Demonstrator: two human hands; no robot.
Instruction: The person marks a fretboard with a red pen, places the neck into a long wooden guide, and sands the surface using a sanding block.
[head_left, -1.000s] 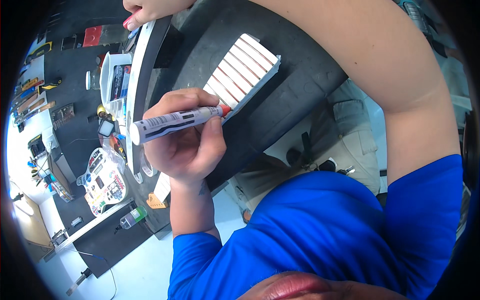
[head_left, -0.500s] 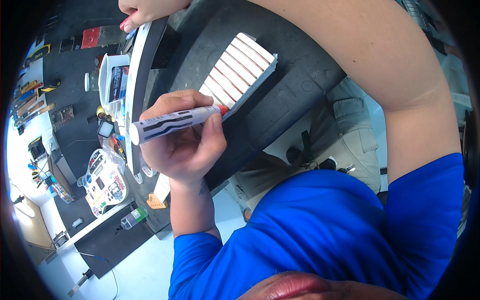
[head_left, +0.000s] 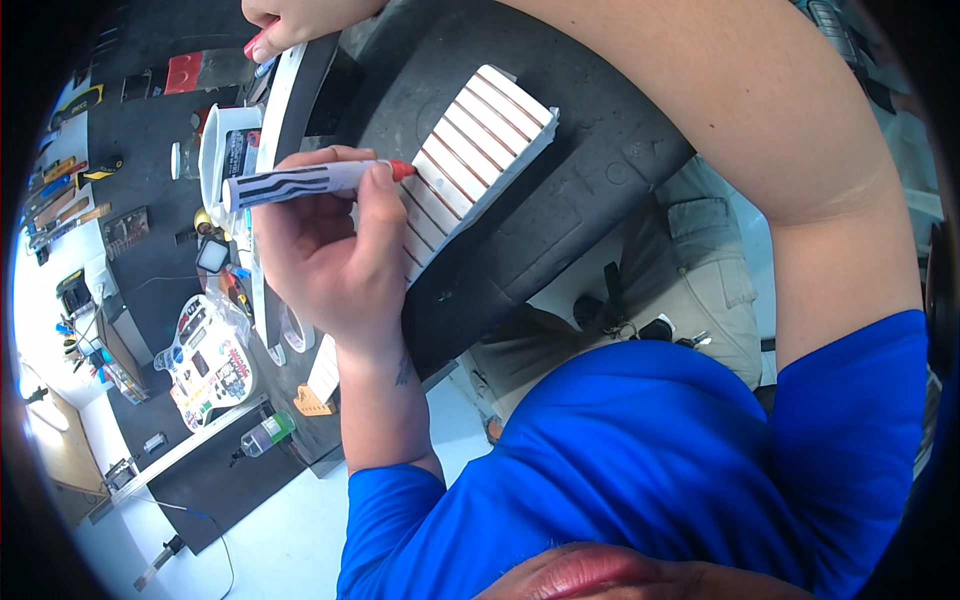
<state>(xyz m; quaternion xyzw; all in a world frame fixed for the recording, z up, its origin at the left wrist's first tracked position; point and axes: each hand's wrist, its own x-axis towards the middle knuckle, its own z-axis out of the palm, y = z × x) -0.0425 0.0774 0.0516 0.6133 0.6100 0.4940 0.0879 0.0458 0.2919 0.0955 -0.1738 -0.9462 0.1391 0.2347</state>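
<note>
A guitar neck (head_left: 478,140) lies slantwise on a black surface, covered with white tape that leaves reddish-brown fret lines bare. Beyond my left wrist, a white strip and the orange-brown headstock (head_left: 315,400) show. My left hand (head_left: 330,240) grips a white marker (head_left: 300,184) with black stripes. The marker's red-orange tip meets the far edge of the neck at one fret line; whether it touches I cannot tell. My right arm arches across the top, and its closed hand (head_left: 300,20) pinches a small red thing (head_left: 252,48), perhaps a cap.
A long pale bar (head_left: 283,115) runs along the surface's left side. Past it stand a white tub (head_left: 212,160), a white sticker-covered board (head_left: 215,365), hand tools (head_left: 65,190) and a green-liquid bottle (head_left: 268,432). Keys (head_left: 690,338) hang near my trousers.
My left hand has carried the marker left and away from me, from the neck's near edge to its far edge. More of the taped neck now shows. My right hand stays nearly still.
</note>
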